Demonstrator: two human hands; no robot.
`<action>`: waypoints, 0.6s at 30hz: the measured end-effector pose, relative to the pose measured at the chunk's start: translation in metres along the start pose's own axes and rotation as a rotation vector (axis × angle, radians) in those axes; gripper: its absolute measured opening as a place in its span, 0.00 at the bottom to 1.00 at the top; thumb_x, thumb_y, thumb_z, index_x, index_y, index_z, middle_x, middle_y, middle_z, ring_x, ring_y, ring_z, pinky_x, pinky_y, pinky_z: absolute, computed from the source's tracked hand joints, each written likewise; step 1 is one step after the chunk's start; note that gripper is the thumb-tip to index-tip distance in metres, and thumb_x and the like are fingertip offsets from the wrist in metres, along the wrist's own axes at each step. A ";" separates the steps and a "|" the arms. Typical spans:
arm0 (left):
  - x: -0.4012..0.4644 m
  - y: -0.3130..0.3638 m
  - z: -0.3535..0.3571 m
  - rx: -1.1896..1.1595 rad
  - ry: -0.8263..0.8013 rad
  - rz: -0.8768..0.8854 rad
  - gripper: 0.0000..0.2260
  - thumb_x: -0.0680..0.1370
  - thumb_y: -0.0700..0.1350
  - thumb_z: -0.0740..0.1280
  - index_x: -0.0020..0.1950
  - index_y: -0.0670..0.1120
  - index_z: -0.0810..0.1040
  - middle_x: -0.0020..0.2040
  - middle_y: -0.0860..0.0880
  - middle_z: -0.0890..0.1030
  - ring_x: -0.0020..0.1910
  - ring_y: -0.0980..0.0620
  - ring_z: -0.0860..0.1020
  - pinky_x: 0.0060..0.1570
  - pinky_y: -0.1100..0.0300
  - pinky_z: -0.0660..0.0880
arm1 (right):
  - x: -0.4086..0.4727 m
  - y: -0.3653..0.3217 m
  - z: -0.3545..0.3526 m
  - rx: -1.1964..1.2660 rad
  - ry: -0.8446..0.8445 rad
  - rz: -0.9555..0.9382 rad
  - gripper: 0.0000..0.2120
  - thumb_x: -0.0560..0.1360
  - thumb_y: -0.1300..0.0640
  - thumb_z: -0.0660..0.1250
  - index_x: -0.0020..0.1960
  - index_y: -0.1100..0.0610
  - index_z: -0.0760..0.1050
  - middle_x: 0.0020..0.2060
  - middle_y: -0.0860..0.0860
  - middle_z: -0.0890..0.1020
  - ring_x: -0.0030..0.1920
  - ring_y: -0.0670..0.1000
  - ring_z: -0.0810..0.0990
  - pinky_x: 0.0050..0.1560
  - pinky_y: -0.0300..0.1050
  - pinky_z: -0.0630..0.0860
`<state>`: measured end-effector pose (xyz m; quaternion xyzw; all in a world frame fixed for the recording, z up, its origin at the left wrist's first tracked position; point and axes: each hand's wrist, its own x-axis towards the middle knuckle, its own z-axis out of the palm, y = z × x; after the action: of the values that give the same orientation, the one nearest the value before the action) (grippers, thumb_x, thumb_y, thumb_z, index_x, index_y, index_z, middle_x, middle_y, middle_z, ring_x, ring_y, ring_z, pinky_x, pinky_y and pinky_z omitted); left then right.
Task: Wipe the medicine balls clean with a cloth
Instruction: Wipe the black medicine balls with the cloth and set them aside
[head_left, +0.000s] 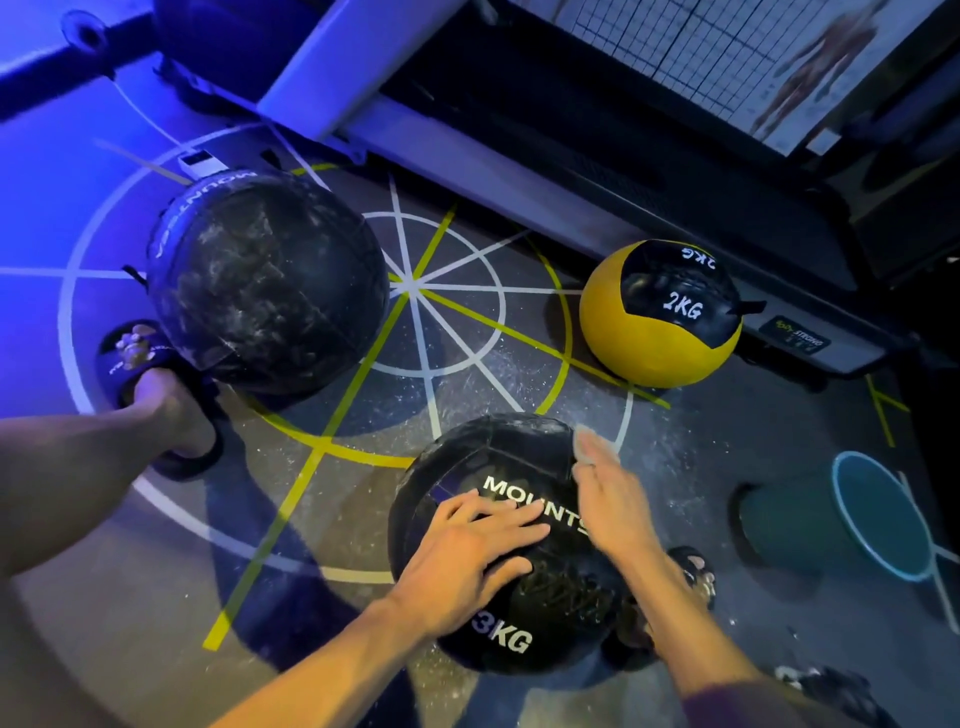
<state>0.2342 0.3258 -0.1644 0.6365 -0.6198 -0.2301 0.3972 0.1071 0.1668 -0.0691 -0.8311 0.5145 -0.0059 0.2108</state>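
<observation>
Left hand (475, 551) spread flat on top of black 3KG medicine ball (498, 545); right hand (618, 506), fingers straight, presses pale cloth (592, 441) against ball's far right side.

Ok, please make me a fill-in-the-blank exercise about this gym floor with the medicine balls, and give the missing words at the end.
1. The left hand lies flat on the black ball marked ___ KG.
2. The right hand presses a pale cloth against the upper right of that ___ ball.
3. The ball marked 2KG is black and ___.
4. The big black ball at upper left is streaked with ___ dust.

Missing words: 3; black; yellow; white
</observation>
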 end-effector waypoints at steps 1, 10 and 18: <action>-0.001 -0.001 0.000 0.006 0.001 0.001 0.18 0.84 0.63 0.59 0.73 0.64 0.74 0.75 0.73 0.64 0.73 0.68 0.62 0.75 0.54 0.57 | -0.007 -0.007 0.004 0.004 -0.026 -0.140 0.19 0.83 0.57 0.51 0.71 0.51 0.70 0.64 0.49 0.76 0.55 0.50 0.75 0.54 0.48 0.73; 0.000 0.009 -0.013 0.033 0.082 0.063 0.18 0.84 0.55 0.64 0.75 0.60 0.73 0.78 0.64 0.65 0.74 0.62 0.67 0.74 0.58 0.62 | -0.020 0.041 -0.011 0.026 -0.053 0.147 0.24 0.86 0.57 0.52 0.81 0.49 0.60 0.71 0.55 0.77 0.52 0.44 0.82 0.52 0.42 0.72; -0.023 -0.009 0.001 0.033 0.252 -0.042 0.15 0.82 0.51 0.64 0.68 0.56 0.81 0.71 0.63 0.75 0.70 0.65 0.72 0.71 0.62 0.67 | -0.009 0.005 0.018 0.007 0.124 0.156 0.16 0.81 0.57 0.49 0.62 0.56 0.72 0.61 0.55 0.77 0.62 0.61 0.77 0.59 0.56 0.76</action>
<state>0.2361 0.3468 -0.1764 0.6796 -0.5553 -0.1465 0.4564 0.1025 0.1787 -0.0857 -0.7858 0.5898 -0.0428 0.1814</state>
